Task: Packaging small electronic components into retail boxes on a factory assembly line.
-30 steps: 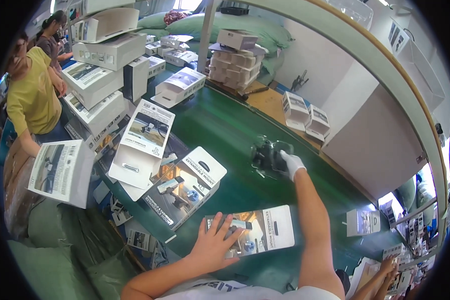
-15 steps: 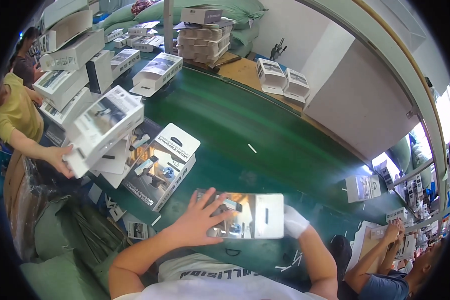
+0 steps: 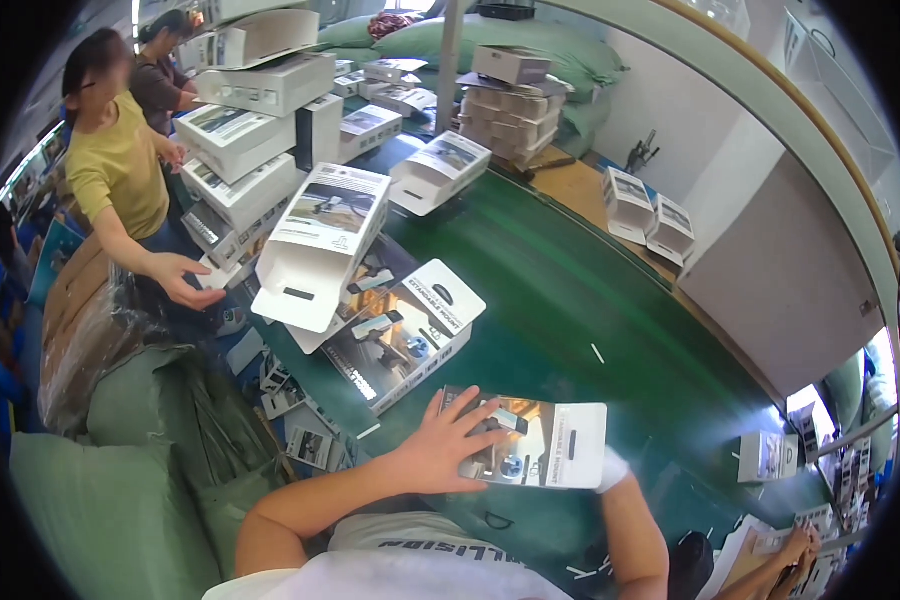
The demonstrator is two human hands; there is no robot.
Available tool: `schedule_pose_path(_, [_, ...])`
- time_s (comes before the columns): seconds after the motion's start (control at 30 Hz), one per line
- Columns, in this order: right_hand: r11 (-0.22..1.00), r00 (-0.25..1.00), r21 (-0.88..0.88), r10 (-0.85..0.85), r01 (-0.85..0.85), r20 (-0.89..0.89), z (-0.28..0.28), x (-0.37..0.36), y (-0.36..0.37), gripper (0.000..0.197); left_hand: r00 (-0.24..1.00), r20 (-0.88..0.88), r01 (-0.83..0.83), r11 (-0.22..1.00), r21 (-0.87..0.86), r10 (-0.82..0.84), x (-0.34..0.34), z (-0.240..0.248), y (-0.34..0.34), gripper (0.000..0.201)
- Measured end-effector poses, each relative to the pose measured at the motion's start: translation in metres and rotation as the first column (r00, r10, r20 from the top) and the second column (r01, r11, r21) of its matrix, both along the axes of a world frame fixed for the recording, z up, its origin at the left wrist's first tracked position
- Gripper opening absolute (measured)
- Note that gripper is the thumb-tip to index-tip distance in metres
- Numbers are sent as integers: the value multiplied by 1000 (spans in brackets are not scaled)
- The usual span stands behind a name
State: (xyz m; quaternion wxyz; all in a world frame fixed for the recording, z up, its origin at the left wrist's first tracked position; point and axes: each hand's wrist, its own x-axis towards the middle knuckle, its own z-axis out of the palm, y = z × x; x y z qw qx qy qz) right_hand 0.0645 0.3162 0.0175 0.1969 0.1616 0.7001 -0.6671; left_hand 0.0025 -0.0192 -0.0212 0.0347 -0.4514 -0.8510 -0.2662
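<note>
A printed carton (image 3: 535,440) with a white hang-tab flap lies in front of me above the green work surface. My bare left hand (image 3: 448,443) rests across its left part, fingers spread over the printed face. At the carton's right end is my right hand (image 3: 613,470) in a white glove, its fingers hidden behind the flap. Farther left lies a larger-looking printed carton (image 3: 410,345) with a white top flap. Leaning beside it is an open white carton (image 3: 335,225) with its flap hanging toward me.
A tall stack of cartons (image 3: 255,85) rises at the left, beside a co-worker in yellow (image 3: 120,150) with one hand held out. Green sacks (image 3: 100,500) lie near left. Flattened cartons (image 3: 510,120) are piled at the back. Another person's hands (image 3: 795,550) show at the right.
The view has swung left, so things sit farther right in it. The co-worker's hand has let go of the open white carton, which now rests by the printed carton.
</note>
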Motion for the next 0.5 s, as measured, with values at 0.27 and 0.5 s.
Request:
schedule_pose_path(0.27, [700,986,713,93,34,-138,57,-19,38,46,996,89,-21,984,175,6,5,-1,39,78])
schedule_pose_path(0.5, [-138,986,981,-79,134,-145,78,-45,209,52,973,216,-5,919,395,-87,4,-25,-3,68])
